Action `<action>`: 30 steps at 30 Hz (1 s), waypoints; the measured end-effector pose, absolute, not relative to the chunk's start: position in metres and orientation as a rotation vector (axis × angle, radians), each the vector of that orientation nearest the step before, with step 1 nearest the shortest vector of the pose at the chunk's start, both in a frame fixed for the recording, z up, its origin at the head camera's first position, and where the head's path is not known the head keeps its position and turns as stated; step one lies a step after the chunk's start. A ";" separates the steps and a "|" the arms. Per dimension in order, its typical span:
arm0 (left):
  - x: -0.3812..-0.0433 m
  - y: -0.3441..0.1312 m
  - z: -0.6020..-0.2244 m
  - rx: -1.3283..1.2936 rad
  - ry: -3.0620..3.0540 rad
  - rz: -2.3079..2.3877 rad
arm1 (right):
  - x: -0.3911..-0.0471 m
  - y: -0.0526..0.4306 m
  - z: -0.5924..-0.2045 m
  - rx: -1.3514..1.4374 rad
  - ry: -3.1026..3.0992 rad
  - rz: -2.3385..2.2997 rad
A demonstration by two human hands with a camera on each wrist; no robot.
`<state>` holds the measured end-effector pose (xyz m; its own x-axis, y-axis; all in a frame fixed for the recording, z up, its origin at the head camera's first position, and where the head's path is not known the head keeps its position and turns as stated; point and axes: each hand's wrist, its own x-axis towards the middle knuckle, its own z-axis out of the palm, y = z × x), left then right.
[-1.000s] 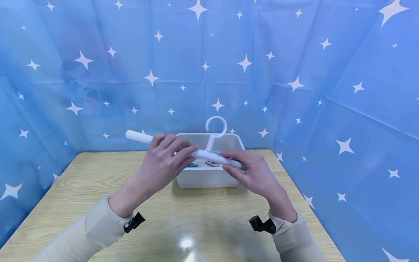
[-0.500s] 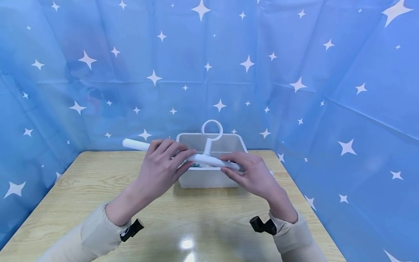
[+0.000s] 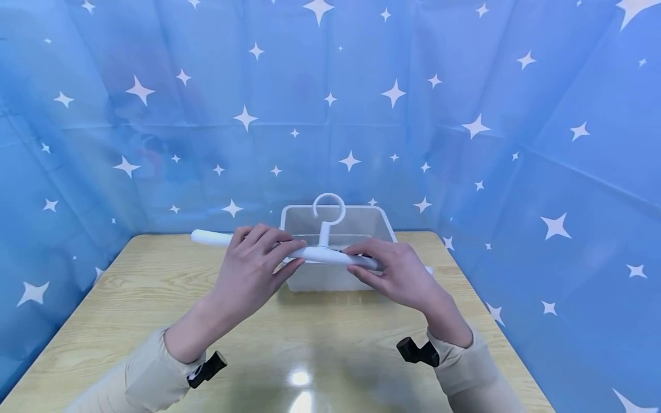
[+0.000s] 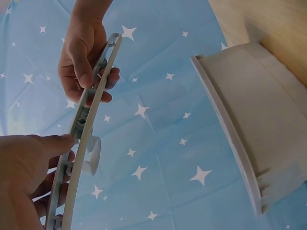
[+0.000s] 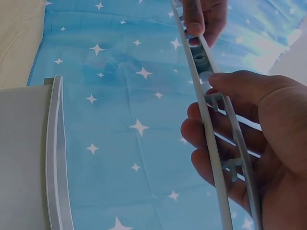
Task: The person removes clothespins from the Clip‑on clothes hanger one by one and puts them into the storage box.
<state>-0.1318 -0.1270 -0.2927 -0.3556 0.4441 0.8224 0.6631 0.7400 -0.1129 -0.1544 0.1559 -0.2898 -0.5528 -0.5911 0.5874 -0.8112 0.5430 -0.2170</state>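
Note:
A white plastic clothes hanger [image 3: 320, 254] with a ring-shaped hook [image 3: 330, 208] on top is held up in front of the bin, nearly level. My left hand [image 3: 255, 258] grips its bar left of the hook, thumb below and fingers over the top. On the other side of the hook, my right hand [image 3: 395, 272] pinches the bar between thumb and fingers. Both wrist views show the underside of the hanger [image 5: 211, 124] as a hollow channel with small cross pieces. Fingers of my right hand [image 5: 273, 124] curl around it.
Behind the hanger, a white rectangular bin [image 3: 335, 281] stands on the wood-grain table [image 3: 289, 338] near its back edge. Blue curtain [image 3: 330, 115] with white stars encloses the back and sides.
The hanger has tilted to nearly level: its left end has come down and its hook has moved slightly left and lower. Both hands keep their hold. The bin has not moved.

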 end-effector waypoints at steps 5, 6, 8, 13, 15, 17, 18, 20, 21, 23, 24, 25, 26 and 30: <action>-0.130 -0.128 -0.299 -0.825 -2.040 -0.330 | -0.155 0.155 -0.291 1.142 -2.358 0.651; -0.129 -0.128 -0.300 -0.824 -2.049 -0.337 | -0.155 0.155 -0.292 1.140 -2.368 0.648; -0.128 -0.128 -0.303 -0.823 -2.064 -0.349 | -0.154 0.155 -0.293 1.138 -2.387 0.641; -0.125 -0.127 -0.308 -0.819 -2.107 -0.372 | -0.152 0.155 -0.295 1.137 -2.424 0.614; -0.124 -0.126 -0.309 -0.816 -2.126 -0.375 | -0.151 0.155 -0.296 1.136 -2.436 0.607; -0.124 -0.127 -0.311 -0.811 -2.142 -0.376 | -0.151 0.154 -0.297 1.135 -2.451 0.602; -0.123 -0.127 -0.311 -0.810 -2.148 -0.378 | -0.150 0.154 -0.297 1.132 -2.459 0.598; -0.123 -0.127 -0.312 -0.813 -2.159 -0.383 | -0.149 0.154 -0.298 1.124 -2.475 0.592; -0.123 -0.128 -0.313 -0.815 -2.165 -0.387 | -0.149 0.154 -0.299 1.122 -2.480 0.589; -0.122 -0.128 -0.314 -0.819 -2.177 -0.394 | -0.148 0.154 -0.301 1.118 -2.488 0.581; -0.121 -0.128 -0.315 -0.821 -2.183 -0.397 | -0.148 0.154 -0.302 1.118 -2.488 0.577; -0.121 -0.128 -0.316 -0.822 -2.190 -0.399 | -0.147 0.154 -0.303 1.121 -2.487 0.573; -0.121 -0.128 -0.317 -0.822 -2.196 -0.400 | -0.147 0.153 -0.305 1.127 -2.484 0.571; -0.119 -0.129 -0.321 -0.817 -2.227 -0.405 | -0.147 0.153 -0.310 1.150 -2.473 0.595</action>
<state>-0.1187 -0.1289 -0.3208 -0.5410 0.4346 0.7200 0.6604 0.7496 0.0437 -0.1465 0.1534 -0.3099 -0.6104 -0.6347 0.4740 -0.7808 0.5827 -0.2253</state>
